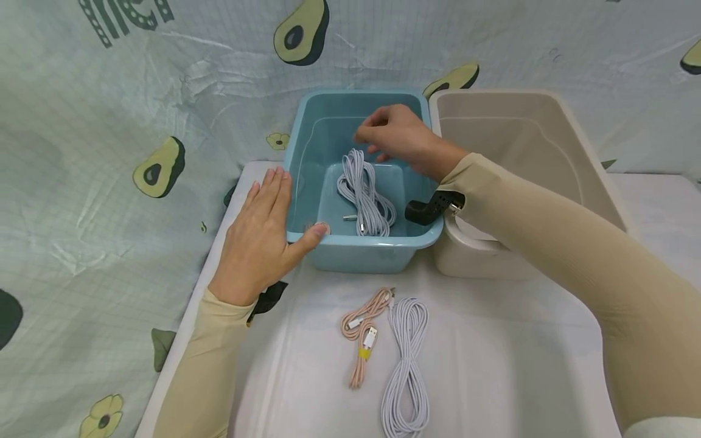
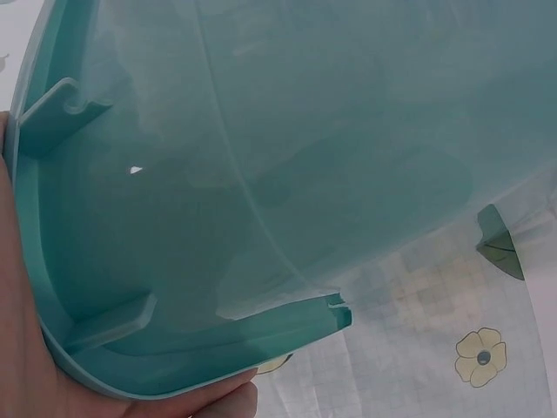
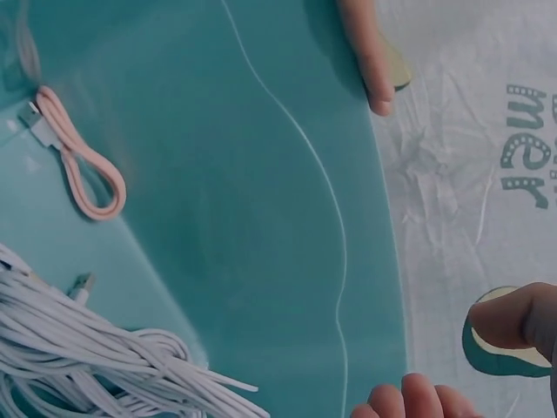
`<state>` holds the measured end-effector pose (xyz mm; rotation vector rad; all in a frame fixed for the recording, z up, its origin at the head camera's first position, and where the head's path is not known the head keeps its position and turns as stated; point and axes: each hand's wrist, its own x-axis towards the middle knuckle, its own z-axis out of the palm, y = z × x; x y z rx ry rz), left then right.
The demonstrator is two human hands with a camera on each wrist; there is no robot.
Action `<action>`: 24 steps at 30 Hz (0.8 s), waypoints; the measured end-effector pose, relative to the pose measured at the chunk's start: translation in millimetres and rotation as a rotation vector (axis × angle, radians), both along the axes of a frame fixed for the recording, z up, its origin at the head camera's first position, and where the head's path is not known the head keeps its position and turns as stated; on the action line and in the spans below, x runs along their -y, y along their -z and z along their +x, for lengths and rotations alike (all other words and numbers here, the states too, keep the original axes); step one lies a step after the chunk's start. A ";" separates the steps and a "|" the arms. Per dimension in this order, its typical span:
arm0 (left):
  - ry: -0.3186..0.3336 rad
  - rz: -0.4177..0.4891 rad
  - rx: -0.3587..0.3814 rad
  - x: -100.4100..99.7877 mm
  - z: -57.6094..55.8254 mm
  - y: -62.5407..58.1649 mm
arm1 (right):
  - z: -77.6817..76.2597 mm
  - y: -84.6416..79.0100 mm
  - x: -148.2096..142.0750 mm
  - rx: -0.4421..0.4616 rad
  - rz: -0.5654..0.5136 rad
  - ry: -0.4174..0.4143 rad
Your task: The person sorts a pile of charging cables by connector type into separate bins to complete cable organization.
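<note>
My left hand (image 1: 260, 234) rests on the front left corner of the blue bin (image 1: 358, 241), fingers straight along its side and thumb over the front rim. In the left wrist view this hand lies against the bin's outer edge. Above the bin's interior hovers my right hand (image 1: 402, 137), fingers loosely bent and holding nothing. Below it, a coiled white cable (image 1: 361, 194) lies on the bin floor. A pink cable (image 3: 91, 178) with a white plug also lies in the bin; in the head view my left thumb and the front wall hide most of it.
A beige bin (image 1: 572, 131) stands right beside the blue one, under my right forearm. On the white table (image 1: 493, 359) in front lie a bundled pink cable (image 1: 361, 334) with a yellow tie and a long coiled white cable (image 1: 406, 371). An avocado-print sheet (image 1: 219, 73) hangs behind.
</note>
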<state>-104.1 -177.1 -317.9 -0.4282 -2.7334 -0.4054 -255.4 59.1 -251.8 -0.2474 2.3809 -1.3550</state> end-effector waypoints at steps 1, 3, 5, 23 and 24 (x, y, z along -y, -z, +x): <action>0.001 -0.001 -0.002 -0.2 -0.1 -0.2 | 1.0 -0.6 -0.2 -0.002 -0.002 0.000; 0.003 -0.001 -0.003 -0.4 0.2 -0.2 | 3.2 -1.9 -1.0 -0.008 -0.005 0.000; 0.003 -0.001 -0.003 -0.5 0.5 -0.4 | 5.4 -3.6 -2.1 -0.014 -0.007 -0.003; -0.005 -0.016 0.062 0.8 2.0 -3.5 | 30.5 -20.1 -12.4 -0.038 -0.090 -0.015; -0.004 -0.015 0.060 0.8 1.9 -3.6 | 32.0 -20.4 -13.2 -0.041 -0.092 -0.016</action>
